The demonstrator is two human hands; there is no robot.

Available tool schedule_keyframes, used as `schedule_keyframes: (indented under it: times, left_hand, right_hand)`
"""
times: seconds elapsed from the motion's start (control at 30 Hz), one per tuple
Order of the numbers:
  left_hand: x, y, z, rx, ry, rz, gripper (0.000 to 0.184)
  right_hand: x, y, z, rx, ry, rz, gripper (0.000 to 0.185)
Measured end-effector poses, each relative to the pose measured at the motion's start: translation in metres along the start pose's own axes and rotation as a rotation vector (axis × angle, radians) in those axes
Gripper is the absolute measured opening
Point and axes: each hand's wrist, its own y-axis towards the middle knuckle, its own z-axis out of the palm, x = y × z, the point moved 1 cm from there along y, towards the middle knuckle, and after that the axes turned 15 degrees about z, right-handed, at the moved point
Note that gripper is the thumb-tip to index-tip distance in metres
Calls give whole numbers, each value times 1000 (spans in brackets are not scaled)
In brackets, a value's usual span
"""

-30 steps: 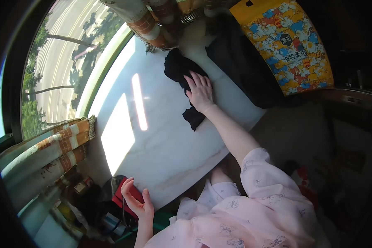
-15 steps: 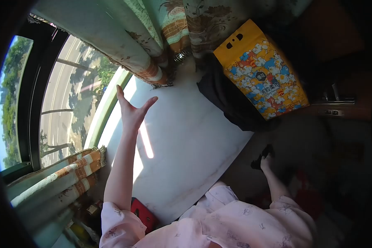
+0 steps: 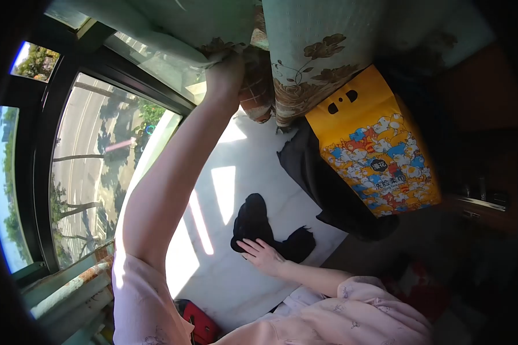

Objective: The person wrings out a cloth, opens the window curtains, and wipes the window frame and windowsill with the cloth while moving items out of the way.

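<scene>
Raised toward the window, my left hand (image 3: 224,75) is at the edge of the patterned curtain (image 3: 256,86). It appears closed on the fabric, though the cloth partly hides the fingers. On the marble-look tabletop (image 3: 218,287) lies a soft black cloth piece (image 3: 253,215), sock-like in shape, with two lobes. My right hand (image 3: 262,256) rests on its near side with the fingers stretched out flat.
A yellow printed tissue bag (image 3: 380,155) stands at the right, over a dark cloth (image 3: 322,178). The window (image 3: 92,167) is on the left. A red item (image 3: 198,322) sits by the table's near edge.
My left hand has moved up to the curtain, whose edge now sits farther right. My right hand has brought the black cloth from beside the table onto the tabletop.
</scene>
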Motion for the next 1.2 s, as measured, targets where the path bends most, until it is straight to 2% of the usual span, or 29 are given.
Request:
schedule_keyframes:
  times: [0.07, 0.13, 0.23, 0.27, 0.3, 0.33, 0.37, 0.4, 0.43, 0.47, 0.5, 0.6, 0.67, 0.73, 0.77, 0.83, 0.97, 1.07, 1.13, 1.2]
  left_hand:
    - [-36, -14, -6, 74, -347, 59, 38]
    - [-80, 6, -18, 267, -374, 210, 39]
    - [-143, -2, -10, 458, -572, 444, 30]
    - [-150, -7, -9, 463, -597, 500, 29]
    - [-157, -13, -9, 468, -622, 556, 27]
    - [-164, -18, -9, 474, -649, 612, 26]
    - [-167, -22, -11, 404, -577, 717, 26]
    - [-167, -19, -20, 486, -636, 746, 25]
    - [-166, -15, -30, 571, -696, 770, 25]
    - [-166, -12, -39, 660, -755, 787, 25]
    - [-164, -13, -44, 652, -765, 770, 25]
    - [-161, -26, -57, 469, -628, 672, 25]
    - [-161, -34, -67, 378, -556, 613, 26]
    - [-158, -36, -80, 315, -520, 593, 26]
    - [-159, -37, -86, 298, -501, 592, 26]
    - [-156, -42, -99, 255, -471, 593, 27]
    - [-150, -53, -118, 213, -436, 606, 28]
    - [-145, -59, -123, 188, -405, 618, 29]
    - [-144, -63, -122, 179, -369, 626, 30]
    - [-145, -67, -117, 175, -309, 649, 31]
  right_hand:
    - [-3, 55, 21, 44, -17, -242, 46]
    - [0, 121, 10, 56, 50, -271, 48]
    - [-10, 228, 6, -131, 63, -181, 55]
    - [-16, 253, -25, -82, -33, -112, 54]
    - [-29, 277, -42, -123, -168, -77, 49]
    - [-46, 290, -60, -177, -82, -17, 49]
    - [-60, 299, -82, -199, -150, 37, 51]
    - [-81, 303, -86, -321, -183, 89, 51]
    - [-95, 297, -101, -353, -71, 167, 51]
    - [-108, 289, -110, -378, -118, 265, 52]
    - [-123, 283, -113, -426, -121, 357, 53]
    - [-160, 248, -131, -541, -127, 707, 61]
    - [-179, 238, -137, -653, -78, 1089, 65]
    - [-177, 251, -143, -621, 10, 1285, 65]
    - [-178, 255, -151, -624, 4, 1284, 65]
    - [-175, 269, -156, -681, 54, 1448, 65]
    - [-179, 300, -142, -876, -27, 1391, 67]
    - [-137, 313, -121, -764, -55, 1119, 64]
    - [-117, 307, -104, -703, -142, 906, 55]
    - [-126, 290, -101, -702, -186, 720, 61]
